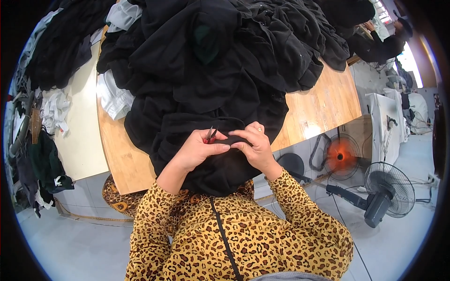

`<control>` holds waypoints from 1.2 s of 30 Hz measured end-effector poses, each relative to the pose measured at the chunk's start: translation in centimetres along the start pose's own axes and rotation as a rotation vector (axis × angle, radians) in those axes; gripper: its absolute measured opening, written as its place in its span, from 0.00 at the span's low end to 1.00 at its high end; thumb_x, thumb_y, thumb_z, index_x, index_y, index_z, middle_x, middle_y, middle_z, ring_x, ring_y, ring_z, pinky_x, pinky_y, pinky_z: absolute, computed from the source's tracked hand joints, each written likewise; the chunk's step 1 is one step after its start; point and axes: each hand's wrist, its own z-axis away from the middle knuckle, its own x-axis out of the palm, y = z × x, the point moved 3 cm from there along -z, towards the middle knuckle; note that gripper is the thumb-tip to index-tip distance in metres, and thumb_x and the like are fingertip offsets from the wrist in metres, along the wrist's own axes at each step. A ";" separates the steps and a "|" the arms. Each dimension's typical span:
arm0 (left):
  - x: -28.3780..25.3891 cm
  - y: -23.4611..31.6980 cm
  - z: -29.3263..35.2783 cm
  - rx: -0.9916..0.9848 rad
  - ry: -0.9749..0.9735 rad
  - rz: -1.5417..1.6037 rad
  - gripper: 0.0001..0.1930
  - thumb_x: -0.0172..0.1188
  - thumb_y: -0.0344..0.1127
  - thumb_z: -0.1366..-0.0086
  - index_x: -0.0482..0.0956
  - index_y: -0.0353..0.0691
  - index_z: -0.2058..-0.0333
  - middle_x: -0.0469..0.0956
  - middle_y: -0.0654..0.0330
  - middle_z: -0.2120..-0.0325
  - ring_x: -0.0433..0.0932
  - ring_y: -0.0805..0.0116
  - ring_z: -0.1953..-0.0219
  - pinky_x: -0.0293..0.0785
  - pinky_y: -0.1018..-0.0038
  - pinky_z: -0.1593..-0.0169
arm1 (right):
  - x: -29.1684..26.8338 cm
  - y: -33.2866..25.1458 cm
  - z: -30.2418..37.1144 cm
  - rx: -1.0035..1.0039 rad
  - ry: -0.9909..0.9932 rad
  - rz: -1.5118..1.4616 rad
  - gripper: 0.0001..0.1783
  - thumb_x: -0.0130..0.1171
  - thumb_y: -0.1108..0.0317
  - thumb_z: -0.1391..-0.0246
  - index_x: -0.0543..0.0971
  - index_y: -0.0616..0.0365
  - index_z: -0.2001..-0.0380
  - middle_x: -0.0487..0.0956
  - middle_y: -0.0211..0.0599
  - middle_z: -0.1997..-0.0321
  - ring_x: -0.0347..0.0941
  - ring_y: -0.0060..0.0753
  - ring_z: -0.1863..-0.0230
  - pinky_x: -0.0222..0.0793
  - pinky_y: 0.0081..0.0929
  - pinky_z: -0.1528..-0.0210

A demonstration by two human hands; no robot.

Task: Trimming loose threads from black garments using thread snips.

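One bare left hand (194, 151), closed round small pointed snips with red handles (209, 139), blades pointing away from the wearer, thumb near a fold of cloth; one bare right hand (256, 146), ringed on one finger, just beside the left, pinching that fold between thumb and fingers; one black soft-fabric piece (213, 175), gripped at the fold, draped past the near table edge before a zipped yellow leopard-print top (262, 229); its exact kind is hard to tell among dark folds; one large heap of black cloth (234, 84), directly beyond the hands, on a light-brown wooden tabletop (323, 105); one crumpled white cloth (114, 97), at the heap's left; one grey-black caged fan (390, 189), right; one round fan with an orange centre (341, 156), behind it.
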 end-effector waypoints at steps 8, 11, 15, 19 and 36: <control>0.2 0.2 0.0 0.014 -0.017 -0.003 0.08 0.66 0.26 0.46 0.79 0.37 0.67 0.74 0.72 0.78 0.69 0.86 0.75 0.64 0.86 0.70 | 0.4 0.8 0.6 0.043 0.013 -0.140 0.15 0.67 0.71 0.60 0.80 0.56 0.65 0.71 0.29 0.75 0.65 0.29 0.66 0.57 0.24 0.56; 0.2 -0.2 -0.2 0.050 -0.018 -0.007 0.09 0.67 0.26 0.47 0.79 0.36 0.66 0.74 0.72 0.77 0.68 0.86 0.75 0.64 0.87 0.70 | 0.9 0.7 0.7 0.192 0.028 -0.363 0.12 0.66 0.74 0.59 0.79 0.59 0.66 0.72 0.29 0.73 0.67 0.26 0.66 0.61 0.22 0.58; 0.2 -0.1 -0.1 0.119 0.034 -0.135 0.12 0.69 0.28 0.48 0.79 0.35 0.64 0.74 0.72 0.75 0.68 0.86 0.74 0.65 0.86 0.69 | 1.4 1.4 1.2 0.427 0.017 -0.660 0.10 0.65 0.77 0.58 0.78 0.62 0.69 0.74 0.29 0.70 0.68 0.22 0.65 0.65 0.19 0.61; 0.4 0.6 0.2 0.362 0.119 -0.351 0.13 0.69 0.28 0.49 0.80 0.35 0.63 0.73 0.69 0.71 0.68 0.83 0.74 0.65 0.84 0.69 | 0.7 0.9 0.8 0.356 0.036 -0.514 0.10 0.65 0.77 0.59 0.78 0.62 0.69 0.75 0.31 0.71 0.69 0.25 0.65 0.65 0.21 0.60; -0.1 1.2 -0.3 0.207 0.158 0.035 0.07 0.55 0.34 0.34 0.74 0.40 0.71 0.64 0.75 0.82 0.59 0.87 0.82 0.54 0.86 0.78 | 0.0 0.6 0.3 0.329 -0.008 -0.460 0.11 0.65 0.77 0.60 0.80 0.61 0.69 0.75 0.30 0.73 0.69 0.26 0.67 0.65 0.20 0.61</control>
